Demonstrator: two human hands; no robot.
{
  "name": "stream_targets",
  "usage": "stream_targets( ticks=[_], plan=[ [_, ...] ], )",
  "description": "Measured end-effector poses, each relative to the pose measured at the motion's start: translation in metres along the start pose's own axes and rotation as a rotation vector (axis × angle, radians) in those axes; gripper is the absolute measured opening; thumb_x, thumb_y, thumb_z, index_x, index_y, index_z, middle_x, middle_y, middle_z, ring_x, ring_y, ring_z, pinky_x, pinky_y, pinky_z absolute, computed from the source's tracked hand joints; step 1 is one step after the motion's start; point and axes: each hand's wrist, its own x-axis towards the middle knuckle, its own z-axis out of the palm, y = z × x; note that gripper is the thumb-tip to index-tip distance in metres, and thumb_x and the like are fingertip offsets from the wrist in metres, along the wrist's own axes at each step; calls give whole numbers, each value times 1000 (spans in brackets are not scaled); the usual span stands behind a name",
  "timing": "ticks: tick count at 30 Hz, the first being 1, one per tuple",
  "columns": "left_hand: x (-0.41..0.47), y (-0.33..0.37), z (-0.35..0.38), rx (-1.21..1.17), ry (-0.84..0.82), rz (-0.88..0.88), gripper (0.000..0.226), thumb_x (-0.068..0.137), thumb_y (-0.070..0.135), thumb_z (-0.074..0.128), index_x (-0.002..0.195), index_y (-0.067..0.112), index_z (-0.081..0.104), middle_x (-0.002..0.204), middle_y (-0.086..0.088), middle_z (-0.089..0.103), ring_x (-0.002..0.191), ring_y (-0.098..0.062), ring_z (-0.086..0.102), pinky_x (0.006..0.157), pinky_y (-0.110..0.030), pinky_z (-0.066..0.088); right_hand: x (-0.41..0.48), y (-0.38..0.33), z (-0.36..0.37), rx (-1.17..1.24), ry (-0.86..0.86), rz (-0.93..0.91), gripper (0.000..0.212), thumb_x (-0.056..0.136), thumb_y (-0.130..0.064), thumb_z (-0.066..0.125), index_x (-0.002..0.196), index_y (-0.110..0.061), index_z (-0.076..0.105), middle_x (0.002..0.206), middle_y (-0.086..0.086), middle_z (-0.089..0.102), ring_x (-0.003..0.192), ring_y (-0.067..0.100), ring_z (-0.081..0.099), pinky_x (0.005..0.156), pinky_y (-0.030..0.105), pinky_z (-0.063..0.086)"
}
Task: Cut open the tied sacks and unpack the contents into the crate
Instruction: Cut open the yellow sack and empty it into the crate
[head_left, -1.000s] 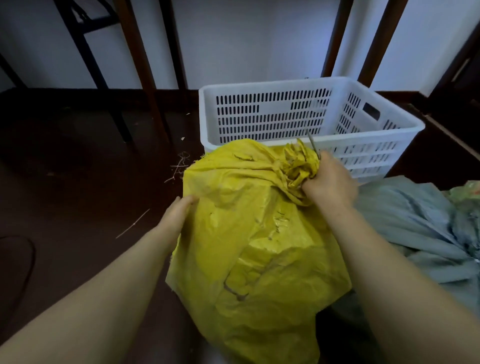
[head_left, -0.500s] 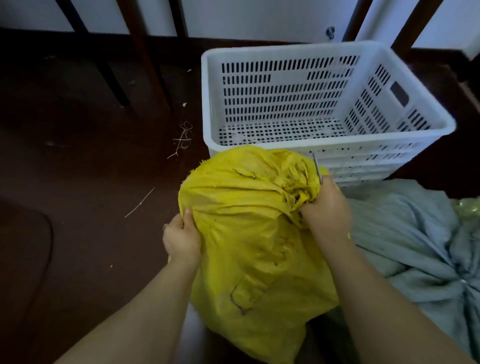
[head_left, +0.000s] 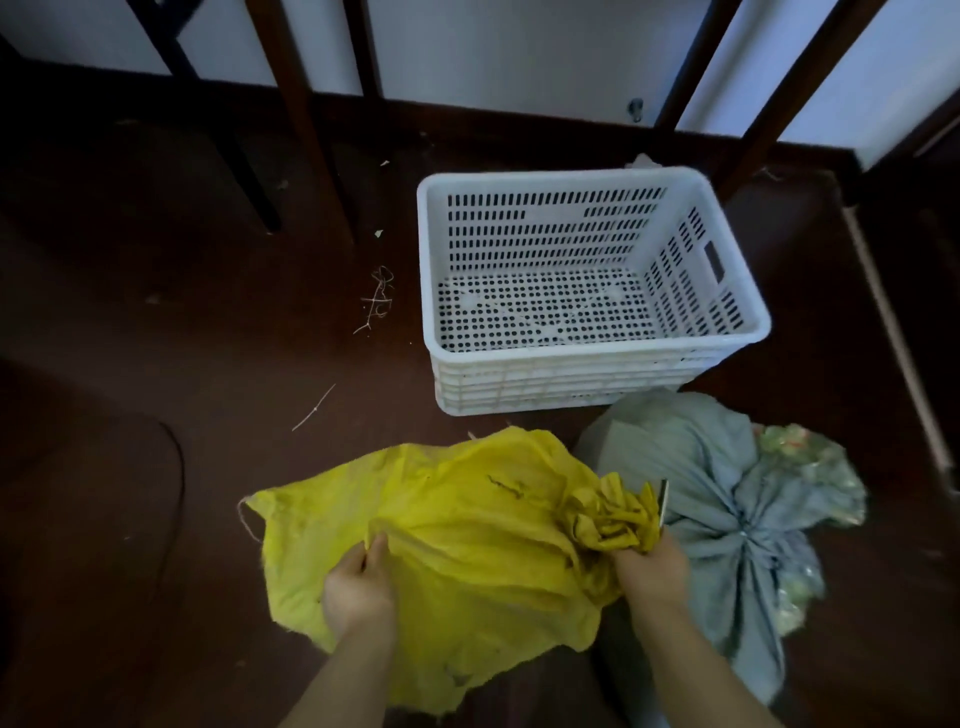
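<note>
Gripping the yellow sack (head_left: 467, 545) on the floor near the white crate (head_left: 587, 364); my left hand (head_left: 358, 592) pinches its cloth; my right hand (head_left: 652, 571) is clenched round the bunched neck and a thin blade (head_left: 663, 501); grey tied sack (head_left: 727, 519) just right.

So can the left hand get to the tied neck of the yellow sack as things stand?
Probably yes. The left hand grips a fold of the yellow sack, and only loose sack cloth lies between it and the bunched neck. The right hand already grips that neck along with a thin blade, so room there is tight.
</note>
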Motion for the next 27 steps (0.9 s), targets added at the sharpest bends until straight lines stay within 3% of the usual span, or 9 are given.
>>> stream_targets(
  ticks=[2,6,10,16,20,22,24,25,27],
  plan=[
    [-18,21,-25,11,2,-11,42,91,31,59,121,3,61,122,-18,62,114,-36,54,92,-39,41,-18,-23,-19,12,18,-2,22,77,-9,72,97,-8,63,83,8,58,81,27,58,72,33,43],
    [-47,76,-81,-24,-7,71,43,93,29,57,125,1,58,124,-19,60,114,-37,55,96,-43,43,-69,-77,-47,18,28,-11,18,75,-13,75,87,-14,62,74,1,54,63,11,45,66,29,39],
    [-69,147,-138,-79,4,170,43,94,27,56,126,-2,56,126,-21,58,117,-37,52,95,-40,40,-116,-149,-68,87,30,-131,15,75,-8,74,81,-18,65,73,-1,60,73,18,55,59,25,40],
    [-83,255,-196,-181,-36,355,34,94,29,54,111,1,64,105,-12,66,105,-36,58,85,-39,43,-157,-258,-93,194,105,-219,35,77,-12,75,109,-8,64,104,13,66,99,33,60,81,38,48],
    [-78,328,-200,-228,-40,421,44,93,29,57,126,0,57,127,-14,59,118,-33,52,99,-39,40,-151,-317,-101,252,139,-276,41,77,-13,75,115,-10,62,112,13,65,105,31,58,86,32,45],
    [-72,360,-190,-264,-45,435,37,92,28,59,113,-2,64,107,-15,67,101,-34,59,88,-40,45,-134,-341,-103,265,148,-298,41,78,-14,74,116,-10,60,113,12,65,106,31,58,84,29,41],
    [-65,389,-176,-268,-42,454,28,90,26,61,79,1,66,67,-8,57,70,-30,51,68,-35,40,-109,-364,-100,273,135,-316,41,78,-16,74,116,-11,60,113,12,65,107,31,57,87,32,42],
    [-62,403,-167,-271,-34,447,30,89,25,61,64,9,57,58,-2,45,65,-24,42,65,-31,34,-95,-374,-98,279,110,-332,40,78,-16,75,115,-12,61,113,12,65,107,31,57,91,35,44],
    [-56,431,-148,-269,-16,432,42,89,24,62,54,23,39,57,4,35,62,-18,35,68,-29,30,-62,-396,-96,288,57,-335,42,77,-16,76,116,-11,61,113,12,65,107,32,58,95,43,45]
  ],
)
